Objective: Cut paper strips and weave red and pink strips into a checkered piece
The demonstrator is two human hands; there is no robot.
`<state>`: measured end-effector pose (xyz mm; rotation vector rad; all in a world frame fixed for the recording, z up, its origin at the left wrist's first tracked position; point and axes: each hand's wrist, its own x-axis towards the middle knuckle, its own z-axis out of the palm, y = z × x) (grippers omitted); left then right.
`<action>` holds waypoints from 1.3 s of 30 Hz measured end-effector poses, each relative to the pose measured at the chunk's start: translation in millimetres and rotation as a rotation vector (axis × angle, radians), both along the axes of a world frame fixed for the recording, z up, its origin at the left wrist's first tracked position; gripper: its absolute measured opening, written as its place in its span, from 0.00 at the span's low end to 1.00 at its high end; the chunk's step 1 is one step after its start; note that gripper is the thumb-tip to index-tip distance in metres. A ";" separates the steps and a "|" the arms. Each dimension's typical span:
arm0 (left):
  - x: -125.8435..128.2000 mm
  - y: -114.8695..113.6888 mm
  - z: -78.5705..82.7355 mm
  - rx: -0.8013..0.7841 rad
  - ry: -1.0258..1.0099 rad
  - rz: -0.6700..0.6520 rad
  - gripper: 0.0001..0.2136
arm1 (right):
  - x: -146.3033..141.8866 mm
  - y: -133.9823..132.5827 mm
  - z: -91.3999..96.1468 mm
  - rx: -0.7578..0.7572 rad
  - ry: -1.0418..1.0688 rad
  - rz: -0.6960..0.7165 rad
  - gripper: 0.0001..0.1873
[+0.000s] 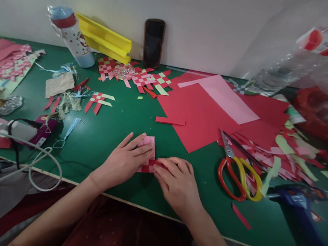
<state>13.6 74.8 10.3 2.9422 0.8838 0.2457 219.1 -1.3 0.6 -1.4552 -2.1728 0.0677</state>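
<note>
My left hand point(120, 159) lies with its fingers stretched out flat over pink paper strips point(149, 140), pressing them to the table. Part of the pink paper is hidden under those fingers. At its lower end the pink is crossed by red in a small checked weave. My right hand point(178, 182) is closed, thumb and fingers pinching a red paper strip point(156, 163) where it leaves the weave on the right. Just beyond the hands rests a loose folded red strip point(170, 121). Red-and-yellow-handled scissors point(231, 173) lie to the right of my right hand, blades pointing away.
Red paper sheets point(195, 119) and a pink strip point(228, 101) spread behind the hands. A blue glue gun point(296, 202) and paper scraps lie right. Tassels point(69, 99), woven pieces point(97, 99) and a white cable point(54, 164) are left. A phone point(153, 42) leans against the wall.
</note>
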 end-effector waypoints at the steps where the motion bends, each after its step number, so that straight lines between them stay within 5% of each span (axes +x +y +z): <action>1: 0.1 0.4 -0.1 0.000 0.000 -0.003 0.21 | 0.1 -0.1 -0.4 0.001 0.003 -0.001 0.08; 11: -10.4 -15.1 4.4 0.075 -0.141 0.121 0.18 | 0.9 -1.1 -4.5 -0.018 0.043 -0.011 0.09; 17: -12.6 -40.2 -6.3 0.041 -0.148 -0.008 0.15 | 0.6 -1.2 -3.6 -0.008 0.036 -0.013 0.08; 27: -4.8 -46.3 -2.7 -0.021 -0.034 0.039 0.20 | 2.2 0.3 5.0 -0.105 -0.009 -0.002 0.11; 39: -7.6 -48.1 -2.9 -0.046 -0.028 0.023 0.25 | 1.1 85.4 35.2 -0.530 0.096 -0.014 0.24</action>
